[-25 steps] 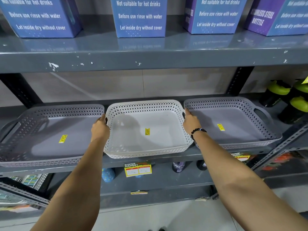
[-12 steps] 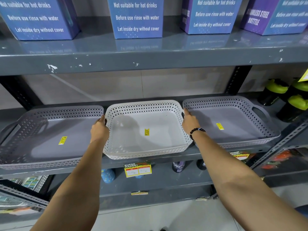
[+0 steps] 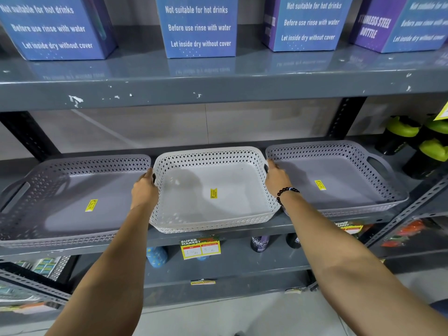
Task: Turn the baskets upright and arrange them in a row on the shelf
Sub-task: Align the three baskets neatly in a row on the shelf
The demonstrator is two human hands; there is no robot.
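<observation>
a shop aisle with grey metal racking fills the view; the middle grey metal shelf (image 3: 303,223) carries the work, with blue printed cartons (image 3: 198,25) on the shelf above and green-capped dark bottles (image 3: 407,137) at the far right.

three shallow baskets sit upright in a row along that shelf, open sides up. the white perforated plastic basket (image 3: 213,204) is in the middle, its near edge hanging a little over the shelf front. the grey perforated plastic basket on the left (image 3: 72,204) sits just beside it, and the grey perforated plastic basket on the right (image 3: 339,178) sits just beside it on the other side. each has a small yellow price sticker (image 3: 213,193) on its floor.

the left hand (image 3: 144,191) is closed on the white basket's left rim at the handle, and the right hand (image 3: 276,177), with a dark bead bracelet (image 3: 286,194) at the wrist, is closed on its right rim. so both grips hold the white basket from its two ends.

the basket looks light and thin-walled, fairly stiff but likely to flex if squeezed hard. the moulded handle cutouts at the two short ends are the sensible places to hold, and a two-ended hold keeps it level. its smooth base should slide easily on the painted shelf, so a gentle push back should square it with its neighbours. the row looks nearly finished.
</observation>
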